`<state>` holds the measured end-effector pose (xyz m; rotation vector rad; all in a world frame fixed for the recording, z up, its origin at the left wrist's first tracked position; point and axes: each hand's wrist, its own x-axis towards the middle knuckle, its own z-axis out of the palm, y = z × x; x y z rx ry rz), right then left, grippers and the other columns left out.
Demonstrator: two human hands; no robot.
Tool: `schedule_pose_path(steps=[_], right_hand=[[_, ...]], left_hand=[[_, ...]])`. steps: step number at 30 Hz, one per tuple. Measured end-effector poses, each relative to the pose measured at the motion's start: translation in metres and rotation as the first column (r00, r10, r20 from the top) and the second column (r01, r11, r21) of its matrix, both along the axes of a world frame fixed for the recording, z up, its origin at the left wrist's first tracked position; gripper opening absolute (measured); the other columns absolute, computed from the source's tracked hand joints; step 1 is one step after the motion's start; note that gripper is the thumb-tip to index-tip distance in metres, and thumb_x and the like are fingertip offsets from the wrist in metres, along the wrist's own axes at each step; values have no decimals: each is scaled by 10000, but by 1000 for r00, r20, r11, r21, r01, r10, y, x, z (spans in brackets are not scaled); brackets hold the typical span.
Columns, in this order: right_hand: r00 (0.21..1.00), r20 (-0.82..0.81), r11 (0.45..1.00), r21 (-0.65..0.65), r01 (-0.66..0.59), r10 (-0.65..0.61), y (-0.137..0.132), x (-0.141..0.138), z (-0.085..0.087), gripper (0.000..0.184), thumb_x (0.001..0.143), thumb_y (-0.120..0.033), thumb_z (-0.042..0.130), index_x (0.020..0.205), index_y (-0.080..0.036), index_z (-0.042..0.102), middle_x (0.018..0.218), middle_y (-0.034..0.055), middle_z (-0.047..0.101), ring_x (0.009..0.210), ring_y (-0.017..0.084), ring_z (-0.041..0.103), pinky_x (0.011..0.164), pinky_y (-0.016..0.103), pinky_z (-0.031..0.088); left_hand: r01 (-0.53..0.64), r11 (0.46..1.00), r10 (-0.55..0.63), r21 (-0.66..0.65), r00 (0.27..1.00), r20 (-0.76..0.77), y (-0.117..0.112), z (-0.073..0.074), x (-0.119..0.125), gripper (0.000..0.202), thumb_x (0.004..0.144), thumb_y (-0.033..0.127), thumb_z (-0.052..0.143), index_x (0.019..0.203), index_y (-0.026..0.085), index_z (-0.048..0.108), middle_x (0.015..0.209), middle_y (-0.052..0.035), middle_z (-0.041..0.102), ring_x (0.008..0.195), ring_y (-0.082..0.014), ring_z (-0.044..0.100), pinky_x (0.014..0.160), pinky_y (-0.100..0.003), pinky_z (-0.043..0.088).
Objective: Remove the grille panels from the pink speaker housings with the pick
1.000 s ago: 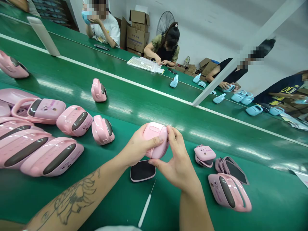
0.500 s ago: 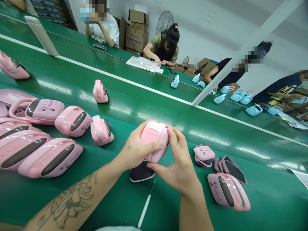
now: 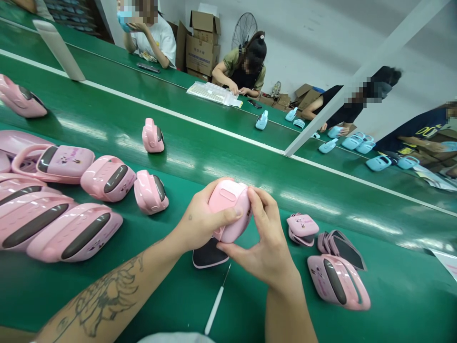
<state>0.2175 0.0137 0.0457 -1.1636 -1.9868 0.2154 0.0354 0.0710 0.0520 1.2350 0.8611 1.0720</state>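
Note:
A pink plastic casing (image 3: 233, 205) with rounded corners is held up between both hands above the green table. My left hand (image 3: 205, 214) wraps its left side, thumb lying across the face. My right hand (image 3: 266, 228) grips the right edge, fingertips at the top corner and thumb at the bottom corner. Under the hands a flat dark panel with a pink rim (image 3: 210, 255) lies on the table, partly hidden. Nearer to me rests a thin tool with a white handle and a fine metal tip (image 3: 215, 307).
Several pink handled casings (image 3: 76, 233) crowd the left side. On the right are a small stack of pink covers (image 3: 303, 229), dark panels (image 3: 342, 250) and another pink casing (image 3: 337, 281). A white post (image 3: 321, 109) rises from the table; co-workers sit across with light-blue casings (image 3: 353, 141).
The casing and both hands keep nearly the same pose. The view has shifted very slightly. A co-worker at the far left has moved the blue piece in their hands a little.

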Motion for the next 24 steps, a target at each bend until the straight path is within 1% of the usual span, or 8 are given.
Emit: schedule_pose_path(steps=[3,6,13,18,20,22,23,24], right_hand=[[1000,-3,999,-52,7,-7,2,2,-2,1157,856,-431,929,1760,-345,213,1627,170,429,1557,416,478,1281,678,468],[1000,3,996,-94,3,-3,3,4,-5,1176,848,-496,938,1756,-352,203,1622,168,431,1554,409,488,1285,655,470],[1000,6,994,-110,-1,2,6,4,-9,1108,891,-509,895,1744,-314,214,1601,182,438,1552,407,485,1303,660,443],[1000,6,995,-97,-11,12,7,5,-10,1129,898,-506,888,1760,-296,189,1638,187,424,1590,391,452,1319,622,435],[1000,4,996,-89,-13,14,8,3,-14,1140,898,-558,873,1766,-303,179,1687,185,402,1624,388,416,1329,622,416],[995,-70,994,-93,60,-66,12,-2,-21,1201,872,-692,840,1774,-288,157,1754,197,341,1655,396,371,1322,629,416],[980,-146,987,-105,122,-137,14,-7,-25,1182,889,-759,777,1774,-270,164,1761,209,343,1641,394,401,1292,623,456],[956,-217,977,-124,176,-199,17,-12,-28,1090,948,-800,661,1767,-245,204,1737,222,398,1593,379,480,1234,603,522]], left_hand=[[54,994,-49,-92,997,60,0,-3,3,655,799,561,900,1284,158,724,1139,-111,785,1022,-294,718,891,-373,564],[64,986,-49,-156,994,96,0,-6,5,627,815,536,903,1277,149,730,1129,-114,791,1025,-289,723,912,-376,556],[-8,989,21,-147,996,89,-1,-11,10,597,789,511,931,1238,166,743,1166,-100,793,1054,-285,720,924,-367,554],[-1,987,20,-159,992,121,-2,-9,11,623,789,535,937,1247,161,740,1186,-106,790,1065,-287,710,914,-359,553],[6,984,23,-177,987,157,-1,-11,10,634,794,541,935,1258,160,730,1206,-115,783,1069,-293,712,901,-359,561],[-28,986,65,-164,972,226,2,-18,10,619,828,552,907,1276,170,714,1225,-119,772,1103,-303,712,908,-366,573],[-74,989,107,-130,958,267,3,-22,10,624,840,558,897,1299,182,702,1237,-118,767,1148,-310,707,933,-371,576],[-136,987,155,-84,939,308,3,-26,10,650,848,580,887,1335,198,686,1257,-118,762,1209,-320,694,969,-378,576]])
